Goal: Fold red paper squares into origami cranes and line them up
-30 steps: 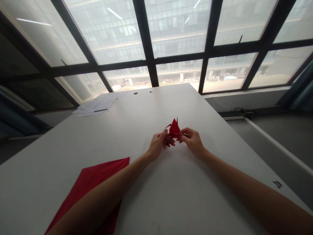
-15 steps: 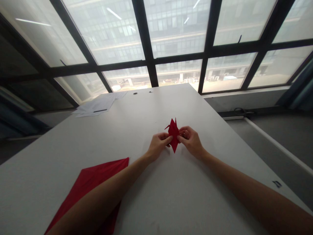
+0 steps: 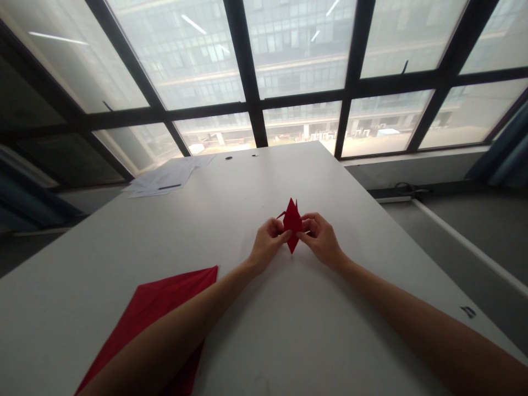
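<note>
A small folded red paper figure (image 3: 292, 220) with pointed tips stands upright above the white table (image 3: 256, 330), held between both hands. My left hand (image 3: 267, 246) pinches its left side with thumb and fingers closed. My right hand (image 3: 319, 237) pinches its right side the same way. One point of the figure hangs down between the two thumbs; other points stick up behind the fingers. Both forearms reach in from the near edge.
A flat sheet of red paper (image 3: 157, 313) lies at the near left, partly under my left forearm. White papers (image 3: 163, 179) sit at the far left corner. Large windows (image 3: 289, 60) rise behind the table; a grey floor lies to the right.
The folded figure was turned so a point now hangs down between my thumbs. Both hands shifted their pinch slightly closer together and stayed in place on the table.
</note>
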Demonstrator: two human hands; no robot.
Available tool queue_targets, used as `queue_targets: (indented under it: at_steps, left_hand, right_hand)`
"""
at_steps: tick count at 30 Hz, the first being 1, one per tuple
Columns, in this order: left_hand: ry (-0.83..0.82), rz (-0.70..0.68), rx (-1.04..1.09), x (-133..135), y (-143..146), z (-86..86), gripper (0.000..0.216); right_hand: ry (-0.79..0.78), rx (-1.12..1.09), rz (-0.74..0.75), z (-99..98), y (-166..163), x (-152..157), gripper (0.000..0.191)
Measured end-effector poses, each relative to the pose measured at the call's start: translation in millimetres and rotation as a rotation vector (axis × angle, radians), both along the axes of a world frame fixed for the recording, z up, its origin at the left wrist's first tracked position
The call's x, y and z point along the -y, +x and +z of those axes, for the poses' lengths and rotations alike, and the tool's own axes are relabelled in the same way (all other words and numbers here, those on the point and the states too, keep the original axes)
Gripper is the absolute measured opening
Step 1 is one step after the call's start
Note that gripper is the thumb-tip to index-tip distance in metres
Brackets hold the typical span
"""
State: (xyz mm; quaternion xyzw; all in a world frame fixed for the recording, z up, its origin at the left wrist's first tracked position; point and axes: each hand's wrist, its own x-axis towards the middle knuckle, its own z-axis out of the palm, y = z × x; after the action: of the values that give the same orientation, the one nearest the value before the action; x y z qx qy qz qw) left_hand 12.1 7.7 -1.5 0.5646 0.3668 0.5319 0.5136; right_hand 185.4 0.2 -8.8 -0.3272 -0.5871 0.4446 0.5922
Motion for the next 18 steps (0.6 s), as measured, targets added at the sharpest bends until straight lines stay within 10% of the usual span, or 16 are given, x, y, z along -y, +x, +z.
queue_targets:
  at_steps: [18]
  left_hand:
    - [0.087,-0.015,-0.055,4.8,0.7,4.5,0.047]
  right_hand:
    - [-0.036,0.026,-0.031,0.4,2.4,-3.4,0.035]
